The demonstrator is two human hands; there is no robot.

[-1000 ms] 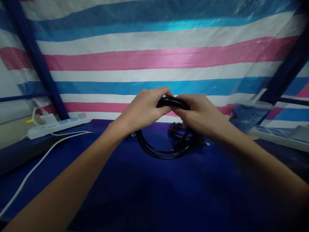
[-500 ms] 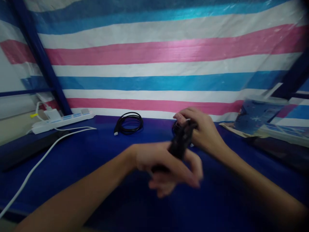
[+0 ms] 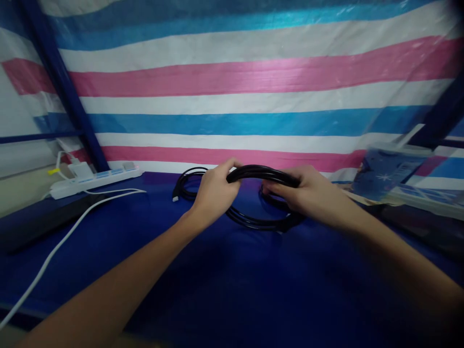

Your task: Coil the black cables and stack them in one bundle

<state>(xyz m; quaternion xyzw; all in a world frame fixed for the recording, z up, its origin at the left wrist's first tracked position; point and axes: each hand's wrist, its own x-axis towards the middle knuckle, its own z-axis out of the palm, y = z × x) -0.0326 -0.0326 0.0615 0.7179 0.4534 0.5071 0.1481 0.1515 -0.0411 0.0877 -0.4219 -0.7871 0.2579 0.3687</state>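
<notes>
A coiled black cable (image 3: 259, 173) is held between both hands over the blue table. My left hand (image 3: 219, 186) is closed round the left side of the coil. On its right side my right hand (image 3: 308, 191) grips the same coil, with the fingers partly hidden behind it. The coil's lower loops hang down close to the tabletop. Behind my left hand lies another black cable coil (image 3: 183, 186) with a light-coloured plug, partly covered by that hand. A further black coil (image 3: 273, 199) shows on the table behind the held loops, near my right fingers.
A white power strip (image 3: 96, 182) with a charger stands at the back left. From it a white cable (image 3: 65, 239) runs to the table's front left, across a long black object (image 3: 47, 224). A blue patterned container (image 3: 380, 171) is at the right. Striped sheeting (image 3: 232, 82) hangs behind.
My left hand has moved up and back, and the black bundle it held now shows as a wide coil. My right hand has taken hold of the coil's right side.
</notes>
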